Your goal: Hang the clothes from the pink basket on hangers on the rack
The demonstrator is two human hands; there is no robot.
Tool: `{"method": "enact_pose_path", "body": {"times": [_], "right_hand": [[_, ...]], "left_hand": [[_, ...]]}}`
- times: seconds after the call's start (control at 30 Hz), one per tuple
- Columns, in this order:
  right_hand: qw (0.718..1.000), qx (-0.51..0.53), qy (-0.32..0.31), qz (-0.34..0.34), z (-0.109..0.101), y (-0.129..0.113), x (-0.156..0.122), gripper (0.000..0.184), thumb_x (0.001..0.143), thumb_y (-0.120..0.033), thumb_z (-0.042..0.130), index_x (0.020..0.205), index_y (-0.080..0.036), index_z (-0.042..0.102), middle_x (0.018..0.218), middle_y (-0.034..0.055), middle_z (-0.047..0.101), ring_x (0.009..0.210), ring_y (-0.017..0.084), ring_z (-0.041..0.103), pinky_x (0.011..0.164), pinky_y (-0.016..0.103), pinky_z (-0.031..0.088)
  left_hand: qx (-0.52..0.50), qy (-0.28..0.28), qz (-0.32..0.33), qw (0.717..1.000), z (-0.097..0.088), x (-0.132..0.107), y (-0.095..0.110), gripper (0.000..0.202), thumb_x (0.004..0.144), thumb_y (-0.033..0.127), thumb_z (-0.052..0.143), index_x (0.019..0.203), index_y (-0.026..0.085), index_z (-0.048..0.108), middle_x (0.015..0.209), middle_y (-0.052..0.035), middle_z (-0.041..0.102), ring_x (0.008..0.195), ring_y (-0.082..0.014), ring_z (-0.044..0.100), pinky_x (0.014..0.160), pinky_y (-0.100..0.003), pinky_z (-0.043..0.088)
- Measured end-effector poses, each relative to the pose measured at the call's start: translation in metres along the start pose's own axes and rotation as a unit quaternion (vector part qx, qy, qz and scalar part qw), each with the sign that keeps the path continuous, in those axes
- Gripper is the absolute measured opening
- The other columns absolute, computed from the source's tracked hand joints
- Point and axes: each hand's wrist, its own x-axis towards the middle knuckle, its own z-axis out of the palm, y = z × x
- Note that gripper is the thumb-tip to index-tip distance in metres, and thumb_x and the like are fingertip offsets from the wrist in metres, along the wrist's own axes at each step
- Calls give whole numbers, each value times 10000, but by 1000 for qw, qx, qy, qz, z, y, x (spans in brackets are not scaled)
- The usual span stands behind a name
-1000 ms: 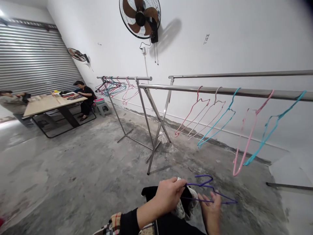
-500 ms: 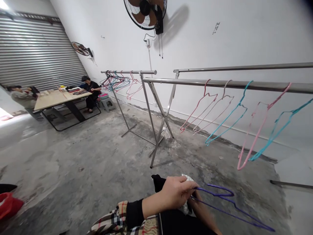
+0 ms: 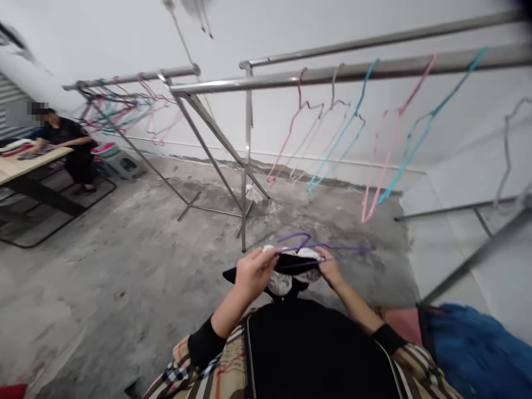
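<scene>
My left hand [image 3: 254,271] is closed, its thumb and fingers pinching the edge of a small black garment [image 3: 293,265] together with one end of a purple hanger [image 3: 347,247]. White lace [image 3: 280,282] shows on the garment. At the garment's other side, my right hand [image 3: 330,268] is closed on the cloth, with the hanger passing by its fingers. The hanger lies almost flat across the top of the garment, its hook towards the rack and its far end pointing right. Motion blurs it, so how far it sits inside the cloth cannot be told.
Ahead stands a metal rack [image 3: 274,82] with several hangers, pink and turquoise [image 3: 361,114] among them. A second rack [image 3: 178,72] holds more hangers at left. A person [image 3: 68,141] sits at a table [image 3: 37,160]. Blue cloth [image 3: 477,343] lies at lower right.
My view has turned right and down. The hanger and garment are now held up in front of me, with both hands apart at the cloth's two sides instead of close together.
</scene>
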Motion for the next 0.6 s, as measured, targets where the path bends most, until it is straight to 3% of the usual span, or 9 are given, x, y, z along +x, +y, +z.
{"method": "enact_pose_path", "body": {"times": [0.2,0.3,0.43,0.6], "right_hand": [[996,59,0,73,-50,-12,12,367,566,-281,654,906,-172,741,842,58,753,810,228,663,820,369,520],[991,96,-8,90,-68,-23,11,322,567,-281,671,853,-156,750,786,45,748,767,216,657,786,354,511],[979,162,-26,124,-83,-35,8,294,581,-293,718,831,-142,749,730,38,738,706,198,646,695,331,496],[938,302,-51,163,-93,-43,5,267,496,-180,772,757,-155,723,651,13,713,684,180,650,737,319,480]], "left_hand": [[-33,14,-25,999,-2,2,-28,174,868,258,633,991,177,727,893,-58,766,807,-163,730,745,-227,569],[-32,23,-25,999,-1,3,-35,177,850,275,656,972,171,732,888,-54,773,796,-167,734,752,-240,576],[-20,42,-40,998,-4,8,-43,180,833,312,678,912,165,745,853,-56,776,754,-167,732,705,-237,575],[-19,54,-41,998,-5,12,-51,190,817,338,689,873,167,752,803,-54,772,692,-158,720,652,-228,565]]}}
